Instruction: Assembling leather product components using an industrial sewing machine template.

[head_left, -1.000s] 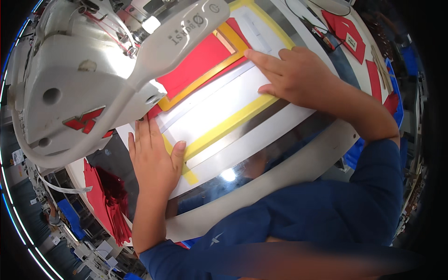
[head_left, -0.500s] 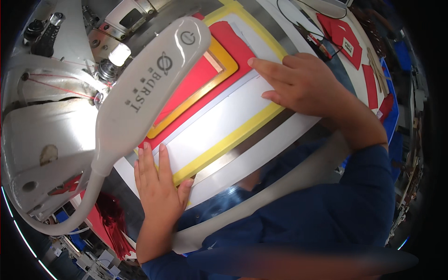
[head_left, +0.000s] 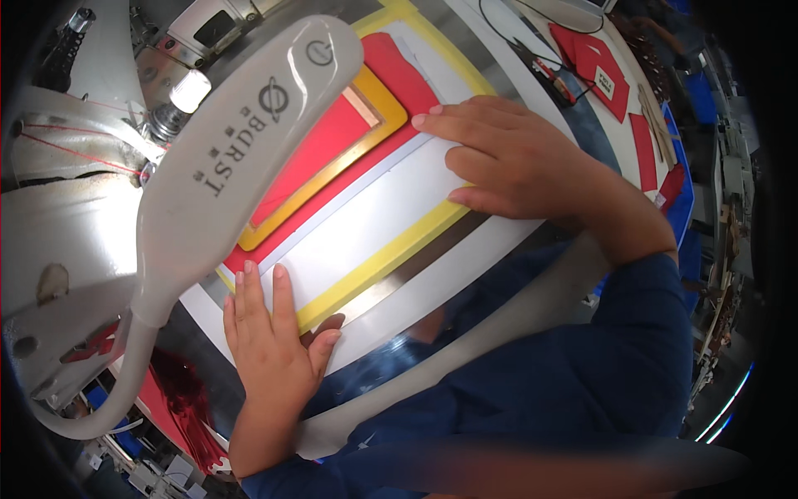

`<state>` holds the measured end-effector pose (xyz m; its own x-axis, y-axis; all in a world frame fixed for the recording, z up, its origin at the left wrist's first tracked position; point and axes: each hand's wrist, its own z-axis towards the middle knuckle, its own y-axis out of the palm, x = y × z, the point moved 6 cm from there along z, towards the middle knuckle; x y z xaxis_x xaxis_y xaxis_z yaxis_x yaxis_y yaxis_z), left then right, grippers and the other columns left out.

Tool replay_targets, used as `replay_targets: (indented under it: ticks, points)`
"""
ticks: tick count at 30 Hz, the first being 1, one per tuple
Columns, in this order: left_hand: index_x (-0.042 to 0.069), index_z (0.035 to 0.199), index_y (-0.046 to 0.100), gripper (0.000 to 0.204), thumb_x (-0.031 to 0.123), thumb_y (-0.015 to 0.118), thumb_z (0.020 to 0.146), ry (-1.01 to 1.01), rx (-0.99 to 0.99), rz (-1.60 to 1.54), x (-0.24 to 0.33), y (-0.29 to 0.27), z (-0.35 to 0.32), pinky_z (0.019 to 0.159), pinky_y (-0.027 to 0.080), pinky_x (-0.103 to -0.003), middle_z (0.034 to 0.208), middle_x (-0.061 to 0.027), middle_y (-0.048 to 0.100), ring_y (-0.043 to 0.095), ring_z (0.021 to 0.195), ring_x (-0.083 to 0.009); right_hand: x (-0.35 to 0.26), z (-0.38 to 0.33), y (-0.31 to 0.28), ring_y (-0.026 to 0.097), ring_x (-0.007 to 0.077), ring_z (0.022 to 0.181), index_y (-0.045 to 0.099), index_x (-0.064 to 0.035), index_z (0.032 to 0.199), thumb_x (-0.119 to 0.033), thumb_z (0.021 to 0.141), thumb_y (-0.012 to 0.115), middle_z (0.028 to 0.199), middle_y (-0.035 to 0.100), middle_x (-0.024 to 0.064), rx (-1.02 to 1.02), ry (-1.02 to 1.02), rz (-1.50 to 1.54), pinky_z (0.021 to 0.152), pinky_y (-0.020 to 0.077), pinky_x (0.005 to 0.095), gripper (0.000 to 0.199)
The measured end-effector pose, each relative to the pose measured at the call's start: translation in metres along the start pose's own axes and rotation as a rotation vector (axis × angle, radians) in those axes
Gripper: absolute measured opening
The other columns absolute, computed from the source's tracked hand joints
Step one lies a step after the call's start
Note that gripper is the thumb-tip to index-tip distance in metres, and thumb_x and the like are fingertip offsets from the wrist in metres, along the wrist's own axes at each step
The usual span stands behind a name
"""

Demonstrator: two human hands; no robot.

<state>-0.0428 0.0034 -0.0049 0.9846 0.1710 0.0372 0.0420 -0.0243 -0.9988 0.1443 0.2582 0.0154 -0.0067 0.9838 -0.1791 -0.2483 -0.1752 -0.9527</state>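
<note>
Flanking red fabric [head_left: 397, 65] — left hand [head_left: 273, 345]; right hand [head_left: 509, 160] touching.

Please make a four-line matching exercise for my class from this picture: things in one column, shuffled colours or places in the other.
1. Lamp
2. Frame
3. Left hand
4. Right hand

A. Near the red cloth's right end
B. Yellow
C. Near the red cloth's lower left corner
D. Whitish, on a bent neck

Pairs: 1-D, 2-B, 3-C, 4-A
</note>
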Motion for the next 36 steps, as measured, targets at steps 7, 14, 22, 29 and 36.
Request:
replay_targets:
  ticks: [7, 14, 22, 29, 36]
  points:
    - [0.003, 0.156, 0.050, 0.084, 0.070, 0.051, 0.105, 0.005, 0.059, 0.016, 0.0015, -0.0042, 0.0005, 0.113, 0.040, -0.059, 0.155, -0.0337, 0.049, 0.053, 0.138, -0.0500, 0.0018, -0.0006, 0.0020, 0.064, 0.0376, 0.128, 0.068, -0.0041, 0.097, -0.026, 0.089, 0.082, 0.140, 0.066, 0.0204, -0.009, -0.007, 0.068, 0.113, 0.0482, 0.0474, 0.027]
    - [0.002, 0.155, 0.052, 0.084, 0.070, 0.051, 0.105, 0.019, 0.048, 0.016, 0.0021, -0.0021, 0.0020, 0.111, 0.042, -0.059, 0.154, -0.0354, 0.048, 0.052, 0.137, -0.0520, 0.0013, -0.0044, 0.0015, 0.064, 0.0345, 0.133, 0.064, -0.0061, 0.090, -0.028, 0.085, 0.085, 0.142, 0.066, 0.0193, -0.022, 0.022, 0.033, 0.116, 0.0484, 0.0506, 0.031]
    - [0.003, 0.157, 0.051, 0.088, 0.071, 0.054, 0.102, 0.008, 0.072, 0.009, -0.0019, -0.0073, 0.0012, 0.113, 0.040, -0.062, 0.155, -0.0368, 0.046, 0.051, 0.139, -0.0523, -0.0020, 0.0021, 0.0038, 0.064, 0.0381, 0.129, 0.064, -0.0038, 0.091, -0.028, 0.084, 0.086, 0.141, 0.065, 0.0209, -0.011, 0.018, 0.082, 0.114, 0.0485, 0.0505, 0.033]
    - [0.002, 0.157, 0.049, 0.091, 0.065, 0.067, 0.095, -0.013, 0.027, -0.089, 0.0006, -0.0041, 0.0017, 0.114, 0.038, -0.061, 0.156, -0.0372, 0.043, 0.049, 0.138, -0.0537, -0.0006, 0.0024, 0.0058, 0.061, 0.0405, 0.132, 0.061, -0.0020, 0.095, -0.025, 0.083, 0.084, 0.144, 0.063, 0.0219, -0.080, 0.061, -0.001, 0.113, 0.0481, 0.0499, 0.034]
    - [0.002, 0.155, 0.052, 0.092, 0.063, 0.074, 0.090, 0.011, 0.100, -0.087, 0.0042, -0.0054, 0.0048, 0.110, 0.043, -0.058, 0.151, -0.0357, 0.048, 0.052, 0.135, -0.0508, -0.0016, -0.0002, 0.0023, 0.060, 0.0414, 0.132, 0.060, -0.0007, 0.096, -0.021, 0.083, 0.083, 0.145, 0.062, 0.0209, -0.109, 0.085, -0.031, 0.113, 0.0484, 0.0502, 0.033]
